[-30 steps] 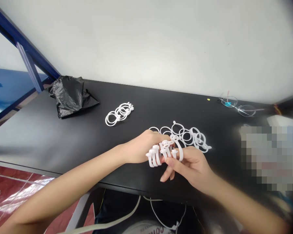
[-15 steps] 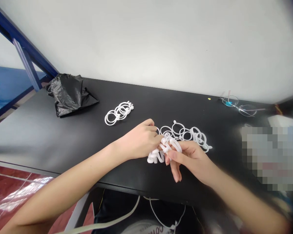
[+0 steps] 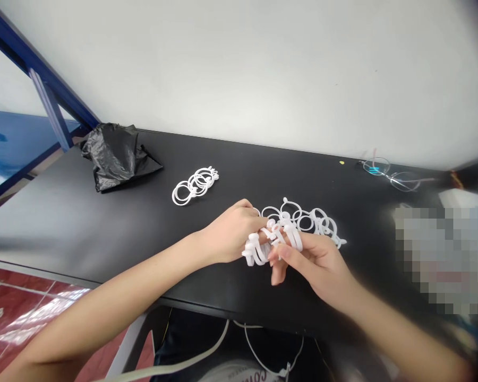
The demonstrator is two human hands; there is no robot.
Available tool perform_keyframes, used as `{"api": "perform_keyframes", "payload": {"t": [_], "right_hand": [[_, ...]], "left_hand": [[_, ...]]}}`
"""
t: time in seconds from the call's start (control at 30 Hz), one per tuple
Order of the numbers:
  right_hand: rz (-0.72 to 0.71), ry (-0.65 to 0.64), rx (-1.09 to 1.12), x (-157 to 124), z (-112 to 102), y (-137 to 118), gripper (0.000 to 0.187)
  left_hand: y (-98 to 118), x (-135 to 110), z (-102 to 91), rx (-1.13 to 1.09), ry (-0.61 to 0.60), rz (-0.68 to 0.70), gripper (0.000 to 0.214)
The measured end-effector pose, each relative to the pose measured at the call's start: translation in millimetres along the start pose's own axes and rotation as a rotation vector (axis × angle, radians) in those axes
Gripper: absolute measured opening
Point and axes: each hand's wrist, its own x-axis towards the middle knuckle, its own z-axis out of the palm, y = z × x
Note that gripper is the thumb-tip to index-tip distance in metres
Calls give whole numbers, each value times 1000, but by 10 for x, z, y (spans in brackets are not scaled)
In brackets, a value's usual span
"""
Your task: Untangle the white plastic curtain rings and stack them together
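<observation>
My left hand (image 3: 233, 231) is closed around white plastic curtain rings (image 3: 255, 249), with several hanging below its fingers. My right hand (image 3: 322, 262) faces it, thumb and fingers closed on more of these rings, some of them looped over its fingers. The two hands nearly meet, and the rings overlap between them. Just beyond lies a loose pile of the same rings (image 3: 322, 220), each with a small knob. Farther left, a separate cluster of rings (image 3: 195, 185) rests flat on the black table (image 3: 115, 233).
A crumpled black plastic bag (image 3: 117, 156) sits at the back left. Wire-framed eyeglasses (image 3: 390, 175) lie at the back right, near the white wall (image 3: 263, 69). A blurred, pixelated item (image 3: 442, 254) stands at the right. A pale cord (image 3: 175, 367) hangs below the table edge.
The rings in my hands have shifted slightly and turned. My right hand's lower fingers have curled in. The pile and the left cluster stay put.
</observation>
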Motion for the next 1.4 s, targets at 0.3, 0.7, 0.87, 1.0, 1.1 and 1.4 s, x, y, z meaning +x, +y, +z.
{"api": "perform_keyframes", "payload": {"t": [0.3, 0.7, 0.87, 1.0, 1.1, 1.4], "right_hand": [[49, 147, -40, 43, 153, 78, 16], [169, 99, 151, 119, -4, -6, 26], [151, -40, 98, 94, -37, 34, 29], [-7, 1, -17, 38, -26, 56, 28], [-48, 3, -23, -1, -7, 51, 25], [-2, 8, 18, -22, -10, -14, 24]], "left_hand": [[58, -3, 132, -66, 49, -176, 20], [-25, -9, -9, 441, 53, 36, 40], [-43, -17, 2, 447, 32, 120, 38], [-28, -20, -14, 213, -45, 125, 38], [-31, -16, -14, 31, -52, 138, 39], [-34, 5, 37, -226, 26, 27, 45]]}}
